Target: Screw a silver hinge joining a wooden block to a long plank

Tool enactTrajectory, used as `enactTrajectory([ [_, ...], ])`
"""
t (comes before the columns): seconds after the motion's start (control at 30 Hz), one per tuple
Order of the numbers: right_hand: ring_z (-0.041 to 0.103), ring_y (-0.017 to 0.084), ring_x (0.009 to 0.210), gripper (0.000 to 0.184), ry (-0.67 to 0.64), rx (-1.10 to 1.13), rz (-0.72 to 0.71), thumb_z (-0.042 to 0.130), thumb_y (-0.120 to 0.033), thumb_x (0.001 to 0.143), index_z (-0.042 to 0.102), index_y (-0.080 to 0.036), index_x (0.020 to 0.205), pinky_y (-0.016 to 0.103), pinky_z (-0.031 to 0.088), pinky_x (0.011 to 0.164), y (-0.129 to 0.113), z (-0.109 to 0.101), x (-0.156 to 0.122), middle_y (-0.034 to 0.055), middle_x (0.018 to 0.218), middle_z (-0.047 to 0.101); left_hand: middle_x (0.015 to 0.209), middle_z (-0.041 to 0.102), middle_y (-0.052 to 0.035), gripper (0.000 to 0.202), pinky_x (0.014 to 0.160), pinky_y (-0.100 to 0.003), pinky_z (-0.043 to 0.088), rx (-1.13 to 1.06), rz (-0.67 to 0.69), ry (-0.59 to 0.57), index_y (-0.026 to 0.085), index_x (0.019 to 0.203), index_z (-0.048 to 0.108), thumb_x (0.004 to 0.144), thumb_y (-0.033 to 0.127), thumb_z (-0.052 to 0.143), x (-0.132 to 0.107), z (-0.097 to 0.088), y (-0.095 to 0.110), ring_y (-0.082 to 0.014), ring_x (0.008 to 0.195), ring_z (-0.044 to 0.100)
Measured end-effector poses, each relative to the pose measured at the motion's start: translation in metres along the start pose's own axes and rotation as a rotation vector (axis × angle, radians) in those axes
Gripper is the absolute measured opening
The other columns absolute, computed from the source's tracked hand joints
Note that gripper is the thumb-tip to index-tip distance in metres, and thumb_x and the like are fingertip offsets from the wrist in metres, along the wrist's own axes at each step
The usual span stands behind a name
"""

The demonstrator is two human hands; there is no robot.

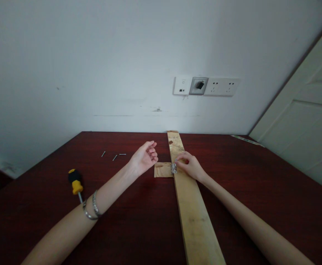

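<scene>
Here, the right grip point(188, 165) is narrowed to a pinch, thumb and finger brought close together at the hinge point(173, 168); whether a screw is held between the tips cannot be told. The left grip point(146, 157) is half curled and held above the bench point(139, 235); whether anything is enclosed cannot be told.

One hinge is seen, set where two pieces of wood meet: a long plank point(196, 217), laid lengthwise, and a short board point(162, 170), placed at its left side. Two bracelets point(95, 204) are worn on the left forearm. Farther left, three screws point(122, 154) are scattered, and one screwdriver point(75, 182) is partly hidden by that forearm. On the wall, three plates point(221, 87) are mounted side by side, a dark plug point(199, 85) being seated in the middle one.
</scene>
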State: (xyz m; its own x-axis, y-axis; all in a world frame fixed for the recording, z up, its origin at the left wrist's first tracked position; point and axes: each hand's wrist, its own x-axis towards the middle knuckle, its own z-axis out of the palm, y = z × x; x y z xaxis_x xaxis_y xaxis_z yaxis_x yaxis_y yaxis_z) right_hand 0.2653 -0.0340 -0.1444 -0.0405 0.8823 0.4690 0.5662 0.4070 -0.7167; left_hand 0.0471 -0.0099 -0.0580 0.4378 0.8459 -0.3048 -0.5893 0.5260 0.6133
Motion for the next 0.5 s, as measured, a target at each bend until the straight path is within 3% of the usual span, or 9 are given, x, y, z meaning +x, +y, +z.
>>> enactTrajectory([
  [0.5,0.059,0.021,0.088,0.012,-0.039,-0.034,-0.031,0.062,-0.030,0.077,0.067,-0.020,0.074,0.038,0.044,0.083,-0.0020,0.0009,-0.0023,0.0047,0.088,0.064,0.049,0.038,0.0076,0.011,0.044,-0.017,0.033,-0.004,0.003,0.009,0.013,0.074,0.058,0.081,0.019,0.062,-0.0013,0.0020,0.0015,-0.0053,0.042,0.039],
])
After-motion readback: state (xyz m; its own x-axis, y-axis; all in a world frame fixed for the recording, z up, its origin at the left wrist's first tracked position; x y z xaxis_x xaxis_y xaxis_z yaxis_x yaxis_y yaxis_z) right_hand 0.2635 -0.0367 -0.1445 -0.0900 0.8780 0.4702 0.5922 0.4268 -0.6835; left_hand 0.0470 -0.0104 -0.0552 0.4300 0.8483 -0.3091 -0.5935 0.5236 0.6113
